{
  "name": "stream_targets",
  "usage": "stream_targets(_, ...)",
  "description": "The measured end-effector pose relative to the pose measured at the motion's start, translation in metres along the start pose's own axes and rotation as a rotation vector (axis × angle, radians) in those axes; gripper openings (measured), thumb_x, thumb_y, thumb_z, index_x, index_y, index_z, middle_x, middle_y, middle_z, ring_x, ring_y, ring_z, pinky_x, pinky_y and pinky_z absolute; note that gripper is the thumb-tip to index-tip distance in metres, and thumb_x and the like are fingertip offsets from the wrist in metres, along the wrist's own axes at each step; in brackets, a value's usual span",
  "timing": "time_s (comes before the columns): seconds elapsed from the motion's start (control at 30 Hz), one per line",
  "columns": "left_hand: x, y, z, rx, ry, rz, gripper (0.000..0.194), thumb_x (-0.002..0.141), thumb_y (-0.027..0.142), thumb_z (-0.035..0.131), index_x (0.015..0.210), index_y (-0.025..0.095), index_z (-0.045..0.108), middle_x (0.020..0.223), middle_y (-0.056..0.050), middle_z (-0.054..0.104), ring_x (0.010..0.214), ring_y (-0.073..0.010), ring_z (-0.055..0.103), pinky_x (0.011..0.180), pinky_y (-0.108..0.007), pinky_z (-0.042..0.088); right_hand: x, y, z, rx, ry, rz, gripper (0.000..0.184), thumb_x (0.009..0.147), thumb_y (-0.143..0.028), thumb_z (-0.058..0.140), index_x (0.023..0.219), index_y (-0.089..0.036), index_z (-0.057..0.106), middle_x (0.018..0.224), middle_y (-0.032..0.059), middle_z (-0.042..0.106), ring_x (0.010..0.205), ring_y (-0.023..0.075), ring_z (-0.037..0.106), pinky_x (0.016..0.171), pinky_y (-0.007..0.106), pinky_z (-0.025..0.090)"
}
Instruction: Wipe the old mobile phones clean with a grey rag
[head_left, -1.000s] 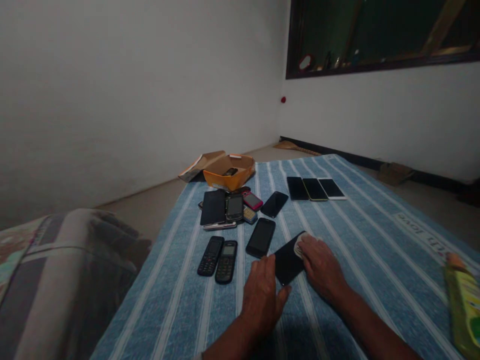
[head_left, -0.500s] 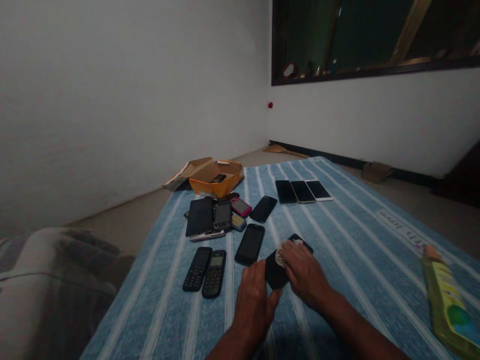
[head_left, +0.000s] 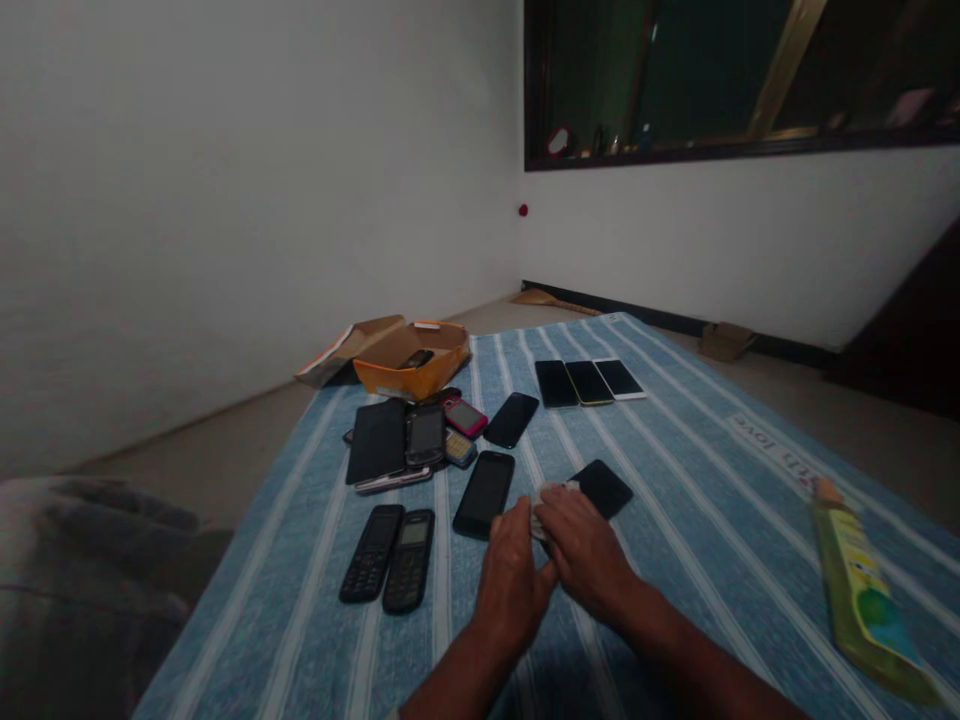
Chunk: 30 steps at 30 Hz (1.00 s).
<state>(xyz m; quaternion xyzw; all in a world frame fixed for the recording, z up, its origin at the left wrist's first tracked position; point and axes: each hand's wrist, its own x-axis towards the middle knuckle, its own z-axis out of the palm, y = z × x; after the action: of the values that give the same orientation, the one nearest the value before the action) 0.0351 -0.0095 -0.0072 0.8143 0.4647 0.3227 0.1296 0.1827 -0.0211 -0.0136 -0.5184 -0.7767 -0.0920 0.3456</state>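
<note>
The dark phone [head_left: 604, 488] lies slanting on the striped blue cloth [head_left: 712, 520], its near end hidden from view. My right hand [head_left: 581, 540], fingers drawn together, holds a white pad [head_left: 535, 522] against it. My left hand [head_left: 514, 575], fingers close together, sits at that end; whether it grips, I cannot tell. Just left lies a black phone [head_left: 485, 492]; farther left, two keypad phones [head_left: 408, 575].

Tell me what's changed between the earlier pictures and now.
The right hand has slid the white cloth along the black phone, from its far end to the near end beside the left hand; the phone seems nudged slightly right. Nothing was released. The two keypad phones, the row of three phones, the orange box and the bottle stayed put.
</note>
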Motion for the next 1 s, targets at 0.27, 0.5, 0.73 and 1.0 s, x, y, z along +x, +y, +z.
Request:
stream_targets(0.27, 0.005, -0.004, -0.01, -0.069, -0.098, -0.052, 0.07, 0.071, 0.025, 0.062, 0.137, 0.009, 0.042, 0.131, -0.021, 0.061, 0.123, -0.0341, 0.057, 0.102, -0.056, 0.047, 0.008, 0.0, -0.008, 0.092, -0.092, 0.011, 0.041, 0.083, -0.002, 0.046, 0.119, -0.014, 0.061, 0.125, 0.0151, 0.065, 0.124, 0.0275, 0.056, 0.107, 0.052, 0.04)
stream_targets(0.5, -0.001, -0.005, -0.005, -0.046, -0.096, -0.066, 0.074, 0.068, 0.022, 0.061, 0.139, 0.01, 0.041, 0.134, -0.021, 0.059, 0.125, -0.0344, 0.055, 0.104, -0.057, 0.044, 0.007, 0.007, -0.003, 0.049, -0.015, 0.086, 0.039, 0.084, -0.004, 0.042, 0.115, -0.015, 0.063, 0.122, 0.0156, 0.066, 0.121, 0.0287, 0.058, 0.105, 0.054, 0.043)
stream_targets(0.73, -0.001, -0.005, -0.006, -0.012, -0.052, 0.003, 0.067, 0.074, 0.024, 0.059, 0.137, 0.012, 0.042, 0.131, -0.019, 0.061, 0.123, -0.0324, 0.058, 0.104, -0.055, 0.046, 0.008, -0.005, -0.007, 0.106, -0.053, -0.048, 0.046, 0.083, -0.003, 0.04, 0.123, -0.015, 0.061, 0.124, 0.0148, 0.066, 0.121, 0.0256, 0.059, 0.105, 0.049, 0.046)
stream_targets(1.0, -0.001, -0.004, -0.008, 0.0, -0.103, -0.043, 0.072, 0.069, 0.021, 0.061, 0.136, 0.006, 0.042, 0.13, -0.022, 0.061, 0.123, -0.0349, 0.057, 0.101, -0.056, 0.048, 0.004, 0.047, -0.006, -0.038, 0.054, 0.183, 0.038, 0.084, -0.006, 0.041, 0.113, -0.016, 0.064, 0.119, 0.0135, 0.069, 0.116, 0.0275, 0.061, 0.103, 0.051, 0.047)
